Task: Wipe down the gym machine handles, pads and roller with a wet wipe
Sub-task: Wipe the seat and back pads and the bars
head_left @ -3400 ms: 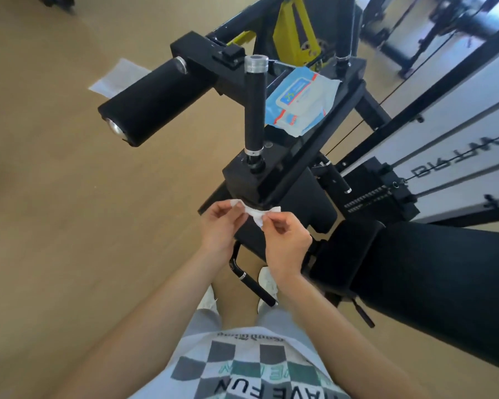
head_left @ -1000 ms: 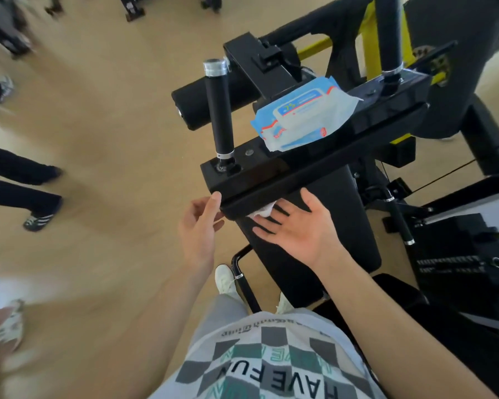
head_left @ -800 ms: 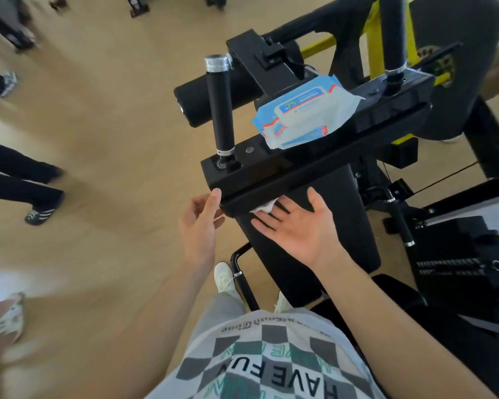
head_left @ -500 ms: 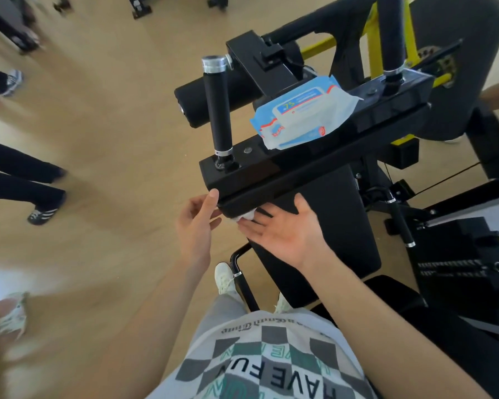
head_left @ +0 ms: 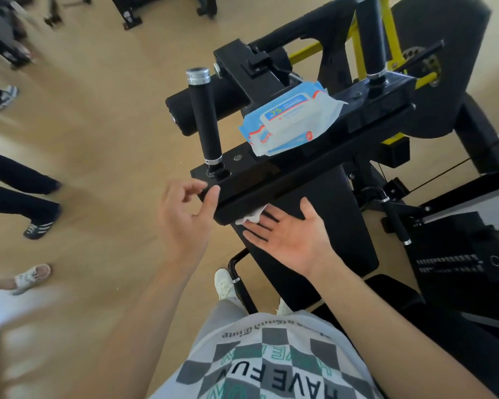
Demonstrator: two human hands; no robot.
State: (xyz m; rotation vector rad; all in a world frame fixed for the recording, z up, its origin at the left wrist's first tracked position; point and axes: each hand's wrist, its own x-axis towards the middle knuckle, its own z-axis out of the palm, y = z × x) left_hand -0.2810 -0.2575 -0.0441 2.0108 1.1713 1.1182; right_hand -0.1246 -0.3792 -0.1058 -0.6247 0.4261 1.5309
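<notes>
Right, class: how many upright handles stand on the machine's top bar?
2. The left handle stands on the bar by the left hand; the right handle stands past the wipes pack, its top out of frame. None looks hidden.

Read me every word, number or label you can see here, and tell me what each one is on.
"HAVE FUN": on the grey and white checkered T-shirt, upside down to the camera.
"75": on the blue and white wet wipe pack lying on the black machine bar.
Not readable: the rest of the pack's print, the curly script line across the shirt's top, and the shirt's teal letters, all too small or blurred.
</notes>
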